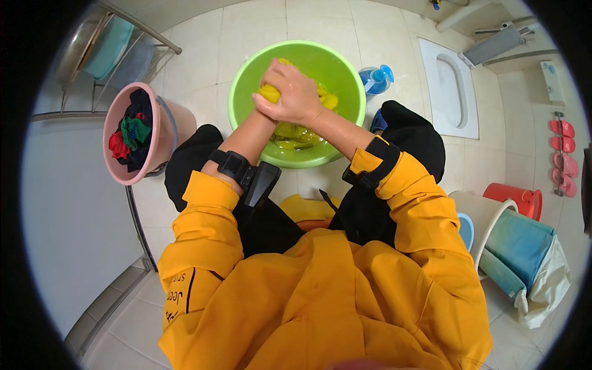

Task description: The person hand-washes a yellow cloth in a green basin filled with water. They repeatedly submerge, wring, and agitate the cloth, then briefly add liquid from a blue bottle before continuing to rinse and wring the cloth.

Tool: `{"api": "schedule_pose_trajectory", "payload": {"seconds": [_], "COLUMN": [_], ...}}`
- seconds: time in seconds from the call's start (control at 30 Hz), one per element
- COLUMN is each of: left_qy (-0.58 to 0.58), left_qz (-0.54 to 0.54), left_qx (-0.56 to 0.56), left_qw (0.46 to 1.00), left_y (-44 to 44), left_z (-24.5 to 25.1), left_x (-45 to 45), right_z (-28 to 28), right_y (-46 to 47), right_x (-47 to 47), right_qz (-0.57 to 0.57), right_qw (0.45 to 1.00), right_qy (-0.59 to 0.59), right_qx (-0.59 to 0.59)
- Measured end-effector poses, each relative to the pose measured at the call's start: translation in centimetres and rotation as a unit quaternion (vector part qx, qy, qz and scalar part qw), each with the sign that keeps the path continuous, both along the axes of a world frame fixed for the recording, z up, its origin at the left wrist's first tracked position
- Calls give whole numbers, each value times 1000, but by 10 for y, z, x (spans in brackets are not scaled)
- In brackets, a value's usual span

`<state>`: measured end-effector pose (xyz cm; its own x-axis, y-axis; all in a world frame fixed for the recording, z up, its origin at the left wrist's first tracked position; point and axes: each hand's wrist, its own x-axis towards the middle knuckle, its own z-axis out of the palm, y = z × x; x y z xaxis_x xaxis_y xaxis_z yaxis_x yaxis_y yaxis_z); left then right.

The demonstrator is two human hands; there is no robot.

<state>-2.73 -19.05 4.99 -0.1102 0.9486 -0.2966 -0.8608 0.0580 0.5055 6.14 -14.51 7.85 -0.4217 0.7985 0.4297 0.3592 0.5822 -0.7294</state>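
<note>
Over a round green plastic basin, my right hand is closed round a bunched, wet yellow cloth. My left hand is pressed against the same bundle from beneath; the right hand hides most of it. Yellow cloth also shows above the knuckles. Lower in the basin, more yellow fabric lies in water that looks yellowish. Whether it joins the held piece is hidden behind my hands. Both hands look wet.
At left stands a pink bucket of dark, red and green clothes. A blue pump bottle touches or nearly touches the basin's right side. Farther right are a squat toilet, a red bucket and a tipped white bin.
</note>
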Motion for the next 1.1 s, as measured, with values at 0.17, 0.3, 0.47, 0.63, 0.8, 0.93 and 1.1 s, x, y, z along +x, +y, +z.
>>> {"api": "schedule_pose_trajectory", "payload": {"seconds": [0.17, 0.3, 0.47, 0.63, 0.8, 0.93, 1.1], "left_qy": [31, 36, 18, -36, 28, -32, -38], "left_qz": [19, 34, 7, -95, 24, -56, -86], "left_qx": [-141, -174, -151, 6, -4, -54, -50], "left_qw": [989, 983, 988, 995, 999, 996, 994], "left_y": [12, 8, 6, 5, 2, -5, -1], "left_z": [-11, -1, 17, 35, 42, 47, 39], "left_x": [4, -4, -6, -42, -81, -65, -26], "right_z": [-4, -5, -26, -36, -7, 5, 12], "right_y": [2, -11, -1, 43, 44, 76, 71], "right_x": [-3, -11, -6, 24, 55, 77, 50], "right_qz": [-15, 51, -54, 35, 197, 135, -57], "right_qw": [996, 997, 998, 935, 834, 816, 801], "right_qy": [-85, -36, -28, -117, 4, 258, 431], "right_qx": [17, 46, -12, -333, -516, -498, -412]}}
